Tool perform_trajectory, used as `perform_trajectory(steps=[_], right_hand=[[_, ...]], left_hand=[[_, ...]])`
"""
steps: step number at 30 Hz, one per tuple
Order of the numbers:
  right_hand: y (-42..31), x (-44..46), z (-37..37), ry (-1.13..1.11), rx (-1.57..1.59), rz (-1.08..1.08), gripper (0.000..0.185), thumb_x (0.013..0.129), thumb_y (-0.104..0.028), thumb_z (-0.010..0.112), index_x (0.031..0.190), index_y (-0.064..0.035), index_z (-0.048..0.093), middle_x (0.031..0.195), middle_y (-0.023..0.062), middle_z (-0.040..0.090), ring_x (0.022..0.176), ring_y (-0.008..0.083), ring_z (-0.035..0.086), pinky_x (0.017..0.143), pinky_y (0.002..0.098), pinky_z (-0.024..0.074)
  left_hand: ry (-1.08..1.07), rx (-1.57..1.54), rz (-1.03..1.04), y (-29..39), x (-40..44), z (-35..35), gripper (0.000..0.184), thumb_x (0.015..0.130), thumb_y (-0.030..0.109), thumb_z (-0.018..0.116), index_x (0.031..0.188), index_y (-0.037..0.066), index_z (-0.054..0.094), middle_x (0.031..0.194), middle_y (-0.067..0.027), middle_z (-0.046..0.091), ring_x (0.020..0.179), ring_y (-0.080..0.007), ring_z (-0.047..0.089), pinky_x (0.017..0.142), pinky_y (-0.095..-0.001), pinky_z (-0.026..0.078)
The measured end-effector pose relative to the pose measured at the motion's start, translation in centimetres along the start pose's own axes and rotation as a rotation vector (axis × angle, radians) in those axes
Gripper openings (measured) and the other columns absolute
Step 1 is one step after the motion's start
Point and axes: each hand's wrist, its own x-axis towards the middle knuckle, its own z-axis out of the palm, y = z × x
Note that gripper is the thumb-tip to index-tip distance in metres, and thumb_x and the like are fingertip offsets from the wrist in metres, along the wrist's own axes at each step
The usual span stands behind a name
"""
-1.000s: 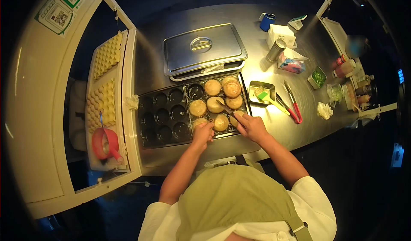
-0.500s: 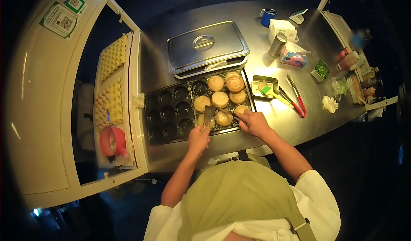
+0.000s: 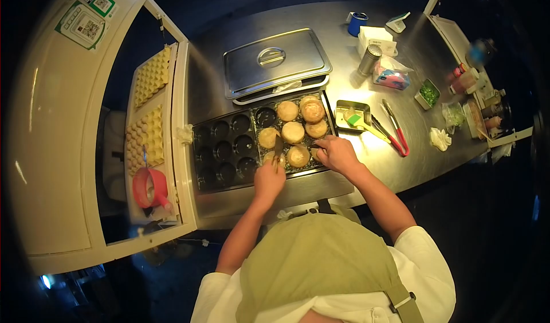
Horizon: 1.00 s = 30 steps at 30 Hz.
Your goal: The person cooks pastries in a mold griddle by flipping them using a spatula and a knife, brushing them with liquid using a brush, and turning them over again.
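Note:
My left hand [image 3: 270, 178] is closed around a small metal spatula [image 3: 278, 146], whose blade points up between the round cakes. Near its tip are a browned cake [image 3: 267, 138] and a paler cake [image 3: 293, 132]. My right hand [image 3: 338, 154] is closed at the pan's right edge, beside a cake [image 3: 298, 156] in the front row. Its tool showed as a second spatula a moment ago; now the fingers mostly hide it. The dark moulded pan [image 3: 252, 129] has round wells. Several golden cakes sit in its right half, with one stacked cake [image 3: 313, 110] at the back.
A lidded steel tray [image 3: 278, 65] stands behind the pan. To the right are a small oil tray [image 3: 352, 106] with a brush, red-handled tongs [image 3: 395, 129], a shaker [image 3: 369, 59] and chopped greens [image 3: 428, 92]. Egg trays [image 3: 144, 134] and a red pot [image 3: 150, 186] lie left.
My left hand has moved slightly and its spatula blade now looks narrower, seen more edge-on. My right hand has shifted a little up, and its spatula no longer reaches out over the cakes.

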Motion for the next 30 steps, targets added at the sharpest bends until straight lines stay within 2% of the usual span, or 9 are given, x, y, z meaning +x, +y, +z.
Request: perform_trajectory(steps=[4,7,10,17,19,25,27,29,30], right_hand=[[-1.3,0.6,0.8,0.009,0.099,0.052,0.019,0.084,-0.024,0.066,0.087,-0.0069,0.075,0.082,0.0215,0.071,0.077,0.0418,0.068,0.074,0.0512,0.056],[-1.8,0.8,1.3,-0.089,0.065,0.134,0.031,0.084,-0.022,0.066,0.104,-0.0024,0.079,0.093,0.0209,0.074,0.084,0.0393,0.072,0.08,0.0459,0.0578],[-1.0,0.7,2.2,0.069,0.085,0.083,0.019,0.085,-0.023,0.064,0.086,-0.0074,0.076,0.081,0.0203,0.071,0.078,0.0412,0.069,0.076,0.0511,0.0567],[-1.0,0.4,-0.4,-0.039,0.085,0.094,0.026,0.086,-0.022,0.063,0.1,-0.0062,0.078,0.089,0.0216,0.073,0.084,0.0395,0.07,0.08,0.046,0.0577],[-0.5,0.1,-1.2,-0.089,0.16,0.14,0.028,0.087,-0.022,0.063,0.106,-0.0062,0.078,0.092,0.0215,0.074,0.085,0.0383,0.071,0.081,0.0434,0.058],[2.4,-1.2,0.6,0.007,0.394,0.478,0.031,0.093,-0.023,0.064,0.116,-0.0073,0.077,0.1,0.0195,0.077,0.086,0.03,0.075,0.082,0.0371,0.0576],[2.8,-1.8,0.8,0.028,0.361,0.431,0.031,0.094,-0.024,0.064,0.117,-0.0082,0.077,0.092,0.0183,0.077,0.075,0.0253,0.072,0.073,0.0353,0.0563],[3.3,-2.6,0.8,0.087,0.497,0.436,0.029,0.095,-0.015,0.063,0.116,-0.0027,0.077,0.071,0.0032,0.07,0.057,0.0085,0.056,0.056,0.0269,0.0463],[3.7,-3.3,0.5,0.089,0.496,0.439,0.029,0.095,-0.015,0.063,0.116,-0.0027,0.077,0.071,0.0032,0.07,0.057,0.0085,0.056,0.056,0.0269,0.0463]], left_hand=[[-0.03,0.111,0.082,0.5,0.5,0.1,0.034,0.09,0.023,0.063,0.105,-0.007,0.068,0.09,-0.0299,0.071,0.086,-0.0491,0.07,0.081,-0.0552,0.056],[-0.02,0.132,0.066,1.0,0.3,-0.5,0.032,0.09,0.022,0.064,0.106,-0.005,0.067,0.089,-0.0299,0.071,0.086,-0.0494,0.07,0.08,-0.0557,0.056],[-0.023,0.106,0.054,1.2,-0.5,-2.0,0.033,0.091,0.022,0.062,0.114,-0.002,0.068,0.091,-0.0299,0.071,0.088,-0.0493,0.07,0.081,-0.0557,0.056],[0.02,0.019,-0.007,1.3,-0.7,-2.9,0.03,0.092,0.026,0.061,0.103,-0.001,0.069,0.092,-0.0297,0.07,0.092,-0.0502,0.068,0.081,-0.0551,0.054],[0.047,-0.084,0.082,0.0,-0.3,-2.0,0.042,0.09,0.023,0.063,0.127,0.006,0.068,0.089,-0.0285,0.071,0.089,-0.0467,0.07,0.08,-0.0533,0.055],[0.012,-0.197,0.033,-1.7,1.3,0.3,0.033,0.088,0.025,0.066,0.109,-0.001,0.072,0.085,-0.0265,0.071,0.084,-0.0447,0.071,0.073,-0.0485,0.055],[0.02,-0.239,0.039,-1.8,1.2,0.2,0.031,0.089,0.025,0.066,0.105,-0.001,0.071,0.085,-0.0261,0.071,0.083,-0.0436,0.071,0.073,-0.0482,0.054],[0.026,-0.282,0.041,-1.7,1.0,0.0,0.03,0.089,0.025,0.066,0.101,-0.002,0.07,0.085,-0.0257,0.071,0.082,-0.0425,0.072,0.072,-0.0479,0.054],[-0.063,-0.352,-0.079,-1.0,0.8,-0.7,0.03,0.089,0.025,0.066,0.101,-0.002,0.07,0.085,-0.0255,0.071,0.081,-0.0415,0.072,0.071,-0.0473,0.054]])
